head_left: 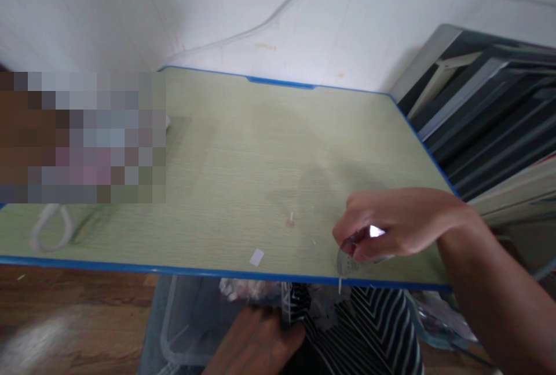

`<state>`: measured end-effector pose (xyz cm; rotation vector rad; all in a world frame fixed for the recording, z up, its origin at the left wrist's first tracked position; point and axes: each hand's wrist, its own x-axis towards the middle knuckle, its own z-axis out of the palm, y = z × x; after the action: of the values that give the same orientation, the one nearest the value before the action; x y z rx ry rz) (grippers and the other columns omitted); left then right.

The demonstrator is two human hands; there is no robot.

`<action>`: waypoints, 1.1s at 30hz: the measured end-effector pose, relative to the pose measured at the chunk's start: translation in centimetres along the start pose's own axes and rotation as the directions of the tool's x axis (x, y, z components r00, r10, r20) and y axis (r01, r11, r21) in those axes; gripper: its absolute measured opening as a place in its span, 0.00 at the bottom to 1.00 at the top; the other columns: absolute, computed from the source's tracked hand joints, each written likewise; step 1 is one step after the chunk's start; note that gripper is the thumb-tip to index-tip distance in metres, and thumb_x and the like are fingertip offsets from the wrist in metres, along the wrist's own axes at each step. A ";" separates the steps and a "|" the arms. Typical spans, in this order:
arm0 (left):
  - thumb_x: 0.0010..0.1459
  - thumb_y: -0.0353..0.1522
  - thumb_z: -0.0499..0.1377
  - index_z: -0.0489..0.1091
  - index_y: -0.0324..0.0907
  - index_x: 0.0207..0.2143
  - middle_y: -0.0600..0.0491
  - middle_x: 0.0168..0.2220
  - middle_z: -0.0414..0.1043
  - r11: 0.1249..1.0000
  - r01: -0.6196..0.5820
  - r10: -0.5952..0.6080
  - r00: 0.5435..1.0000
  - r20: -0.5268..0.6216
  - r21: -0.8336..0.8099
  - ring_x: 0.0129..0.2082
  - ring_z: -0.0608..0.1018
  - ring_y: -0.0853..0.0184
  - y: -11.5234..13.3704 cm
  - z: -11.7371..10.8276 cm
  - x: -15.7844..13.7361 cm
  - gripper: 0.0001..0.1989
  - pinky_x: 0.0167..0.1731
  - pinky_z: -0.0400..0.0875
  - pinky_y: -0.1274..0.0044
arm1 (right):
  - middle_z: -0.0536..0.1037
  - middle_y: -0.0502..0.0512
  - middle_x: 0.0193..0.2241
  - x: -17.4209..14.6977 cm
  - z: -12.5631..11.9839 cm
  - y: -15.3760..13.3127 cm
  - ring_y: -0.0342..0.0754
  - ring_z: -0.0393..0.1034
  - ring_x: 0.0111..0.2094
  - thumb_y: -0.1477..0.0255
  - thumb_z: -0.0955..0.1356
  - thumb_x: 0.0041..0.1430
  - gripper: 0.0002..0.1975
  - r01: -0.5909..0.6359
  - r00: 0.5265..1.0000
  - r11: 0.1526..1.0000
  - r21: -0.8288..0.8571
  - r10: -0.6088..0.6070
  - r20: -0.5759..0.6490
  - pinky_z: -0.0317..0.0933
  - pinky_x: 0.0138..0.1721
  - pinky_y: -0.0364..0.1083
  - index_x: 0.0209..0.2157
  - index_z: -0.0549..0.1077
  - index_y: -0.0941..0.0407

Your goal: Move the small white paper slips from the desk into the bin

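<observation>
My right hand [386, 224] is closed in a pinch low over the right front of the table [226, 166]. Between its fingers is a thin clear plastic piece [347, 262], whose exact kind I cannot make out. A narrow white strip [340, 285] hangs over the table edge just below it. Below the front edge, my left hand [260, 337] is beside a clear plastic bin [174, 328], back of the hand up; its fingers are hidden. To the left of my right hand lie a small pinkish disc with a white stem [290, 223] and a small white paper piece [256, 257].
A white loop-shaped handle [52, 227] lies at the table's left front, beside a pixelated area. Dark flat panels [486, 108] lean along the right side. A cable [260, 24] runs down the white wall. Striped cloth [360, 328] covers my lap.
</observation>
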<state>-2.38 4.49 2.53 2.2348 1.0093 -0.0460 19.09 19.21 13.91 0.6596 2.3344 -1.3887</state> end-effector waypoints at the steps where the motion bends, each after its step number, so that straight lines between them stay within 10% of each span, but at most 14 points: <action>1: 0.56 0.22 0.53 0.71 0.45 0.43 0.49 0.39 0.74 1.000 0.000 0.000 1.000 0.006 0.005 0.39 0.74 0.61 0.0 0.0 0.0 0.15 0.42 0.67 0.72 | 0.61 0.45 0.16 -0.2 0.0 -0.1 0.35 0.55 0.18 0.81 0.64 0.50 0.06 0.022 1.000 1.000 0.007 -0.022 0.011 0.47 0.19 0.35 0.21 0.68 0.63; 12: 0.57 0.23 0.55 0.71 0.43 0.44 0.46 0.42 0.73 1.000 0.000 -0.002 0.995 0.095 0.020 0.41 0.75 0.59 0.4 -0.8 0.6 0.13 0.41 0.69 0.69 | 0.60 0.43 0.17 3.6 1.7 -0.6 0.34 0.51 0.18 0.73 0.63 0.58 0.09 0.262 0.822 0.960 -0.103 -0.278 -0.497 0.45 0.21 0.37 0.26 0.67 0.61; 33: 0.57 0.23 0.56 0.71 0.44 0.44 0.47 0.42 0.74 0.999 0.023 -0.026 0.991 0.131 0.029 0.41 0.75 0.56 0.3 -1.1 0.8 0.14 0.40 0.70 0.67 | 0.66 0.48 0.18 -0.4 0.0 0.4 0.37 0.59 0.20 0.75 0.68 0.53 0.08 -0.122 0.992 0.976 -0.181 0.117 -0.041 0.47 0.21 0.37 0.22 0.71 0.63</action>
<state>-1.83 5.51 3.32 2.2124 0.9698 -0.2166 19.62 19.27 13.82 0.7563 2.3672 -1.1029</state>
